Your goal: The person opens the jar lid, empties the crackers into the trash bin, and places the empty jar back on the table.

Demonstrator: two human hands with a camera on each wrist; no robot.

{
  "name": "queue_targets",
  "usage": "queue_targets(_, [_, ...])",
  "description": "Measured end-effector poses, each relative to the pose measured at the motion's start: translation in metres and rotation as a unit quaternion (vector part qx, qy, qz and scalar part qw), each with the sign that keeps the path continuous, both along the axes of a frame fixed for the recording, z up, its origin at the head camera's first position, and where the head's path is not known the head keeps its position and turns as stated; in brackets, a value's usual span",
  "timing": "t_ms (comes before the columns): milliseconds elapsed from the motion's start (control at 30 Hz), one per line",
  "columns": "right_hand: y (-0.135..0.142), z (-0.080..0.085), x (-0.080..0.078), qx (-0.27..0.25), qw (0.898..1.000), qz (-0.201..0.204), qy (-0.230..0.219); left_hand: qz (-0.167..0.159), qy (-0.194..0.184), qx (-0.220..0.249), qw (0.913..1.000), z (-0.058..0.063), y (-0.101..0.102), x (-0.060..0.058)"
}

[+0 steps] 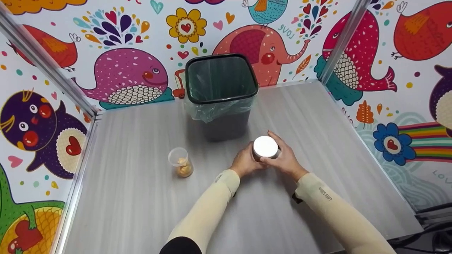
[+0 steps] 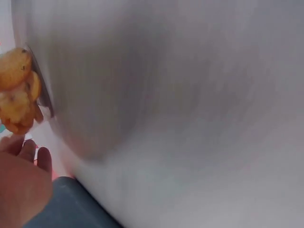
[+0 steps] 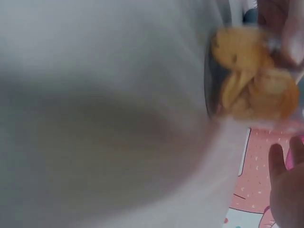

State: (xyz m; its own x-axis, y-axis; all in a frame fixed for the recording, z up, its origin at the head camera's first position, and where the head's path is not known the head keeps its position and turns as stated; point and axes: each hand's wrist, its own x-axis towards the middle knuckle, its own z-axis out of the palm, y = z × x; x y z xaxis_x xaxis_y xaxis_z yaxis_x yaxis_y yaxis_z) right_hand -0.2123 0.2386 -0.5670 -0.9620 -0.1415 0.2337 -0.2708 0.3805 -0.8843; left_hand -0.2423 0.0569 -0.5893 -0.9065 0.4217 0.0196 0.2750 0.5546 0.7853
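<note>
Both hands, left hand (image 1: 243, 163) and right hand (image 1: 286, 160), clasped round the white-lidded jar (image 1: 265, 148) on the tabletop (image 1: 141, 211), short of the bin (image 1: 220, 91); likely to scatter snacks if twisted askew

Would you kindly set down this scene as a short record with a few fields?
left hand: left hand grips the side of the jar
right hand: right hand grips the jar's other side
jar: white lid on, yellow snacks inside, at the table surface
second jar: open jar with snacks, standing left of the hands, untouched
bin: black bin with a plastic liner, behind the hands
</note>
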Motion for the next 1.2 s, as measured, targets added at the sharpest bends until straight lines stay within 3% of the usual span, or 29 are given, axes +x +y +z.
queue_targets(67, [0.000,-0.011,-0.006,0.000,1.000,-0.014,0.000,0.003,0.006,-0.003,1.0000,0.001,0.001,-0.001])
queue_targets(200, [-0.006,-0.010,-0.008,-0.010,0.999,-0.030,0.002,0.009,0.033,-0.025,0.9991,0.001,0.001,-0.002])
queue_targets(400, [-0.017,0.016,0.004,-0.016,0.999,-0.024,0.017,0.022,0.067,-0.020,0.9973,-0.003,0.000,-0.005])
queue_targets(800, [-0.008,0.024,-0.001,-0.002,0.999,0.038,0.033,0.010,0.039,0.009,0.9992,-0.007,-0.004,-0.002])
queue_targets(1000, [0.005,0.027,-0.004,0.008,0.996,0.085,0.002,-0.013,0.025,0.014,0.9995,-0.006,-0.002,-0.003])
queue_targets(1100, [0.008,0.029,-0.003,0.008,0.996,0.087,-0.008,-0.013,0.030,0.000,0.9995,-0.005,0.000,-0.004])
queue_targets(1200, [0.004,0.027,0.003,-0.006,0.998,0.057,-0.010,-0.009,0.036,-0.016,0.9992,-0.005,0.001,-0.005])
